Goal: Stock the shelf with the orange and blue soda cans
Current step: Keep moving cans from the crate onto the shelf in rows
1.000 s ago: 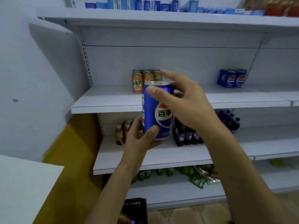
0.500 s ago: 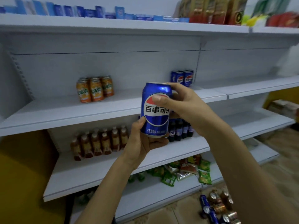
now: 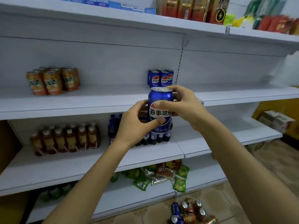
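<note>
Blue soda can (image 3: pixel 160 109) is being held upright in both hands, in front of the edge of the white shelf (image 3: pixel 80 104). The left hand (image 3: pixel 135 125) is wrapping its fingers round the can's lower left side, thumb lying across the label. The right hand (image 3: pixel 179 104) is gripping the upper right side, thumb on the label and forefinger curling over the rim. Neither hand is slack; both are closed on the can.

Progress, judged from the layout: a cluster of blue cans (image 3: pixel 161 78) is already standing on the shelf just beyond the right fingertips, and a group of orange cans (image 3: pixel 51 81) is sitting well to the left of the left fingers. So stocking is under way but incomplete. The held can is not yet resting on the shelf. A heap of loose cans (image 3: pixel 191 212), blue and orange mixed, is lying on the floor far below both hands, apparently still waiting to be shelved.
</note>
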